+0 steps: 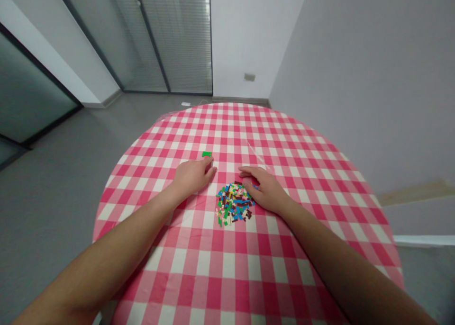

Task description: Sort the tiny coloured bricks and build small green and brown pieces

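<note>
While L hand point(194, 174) lies flat nr green brick point(206, 154), R hand point(265, 188) touches brick pile point(233, 203), grip loose, holding nothing.

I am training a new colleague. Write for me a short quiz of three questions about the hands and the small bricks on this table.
1. True or false: the single green brick lies inside the pile of small bricks.
2. Which hand rests against the pile: A) left hand, B) right hand, C) neither?
3. Fill in: the checked tablecloth is pink-red and ____.

Key
1. False: it lies apart, just beyond the left hand's fingertips.
2. B: the right hand lies at the pile's right edge, while the left hand rests flat on the cloth beside it.
3. White.
</note>
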Tool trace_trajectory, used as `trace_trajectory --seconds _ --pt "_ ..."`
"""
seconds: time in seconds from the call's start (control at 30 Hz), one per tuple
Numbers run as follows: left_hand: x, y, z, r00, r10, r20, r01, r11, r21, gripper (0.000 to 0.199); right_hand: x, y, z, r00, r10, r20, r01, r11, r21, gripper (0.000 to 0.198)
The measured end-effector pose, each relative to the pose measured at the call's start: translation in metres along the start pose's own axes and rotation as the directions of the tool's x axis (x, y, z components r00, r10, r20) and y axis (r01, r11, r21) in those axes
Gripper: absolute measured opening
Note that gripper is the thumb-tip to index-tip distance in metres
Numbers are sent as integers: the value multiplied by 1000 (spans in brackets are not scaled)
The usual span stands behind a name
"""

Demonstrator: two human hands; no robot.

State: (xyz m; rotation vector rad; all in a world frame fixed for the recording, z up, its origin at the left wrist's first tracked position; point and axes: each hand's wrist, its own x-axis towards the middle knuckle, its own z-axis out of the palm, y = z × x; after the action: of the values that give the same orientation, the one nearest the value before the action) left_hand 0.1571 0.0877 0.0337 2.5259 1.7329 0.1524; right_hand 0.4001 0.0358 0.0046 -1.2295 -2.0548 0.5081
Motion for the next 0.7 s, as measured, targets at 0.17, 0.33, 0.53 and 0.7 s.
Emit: trace_trajectory --seconds 0.17,0.33,0.53,0.7 --pt "-3 0 -1 1000 -28 8 28 1000 -13 36 0 -1 -1 1000 1 9 -1 1000 -6 39" --pt "-1 -1 -1 999 -45 4 45 999 1 38 0 -1 0 1000 -2 -3 2 1000 7 38" --pt "0 -1 -1 999 -38 2 38 999 3 38 0 -1 -1 1000 -6 -3 6 1000 8 38" --pt "1 -1 0 998 -56 6 56 998 2 41 0 -1 -1 1000 -13 4 13 1000 -1 39"
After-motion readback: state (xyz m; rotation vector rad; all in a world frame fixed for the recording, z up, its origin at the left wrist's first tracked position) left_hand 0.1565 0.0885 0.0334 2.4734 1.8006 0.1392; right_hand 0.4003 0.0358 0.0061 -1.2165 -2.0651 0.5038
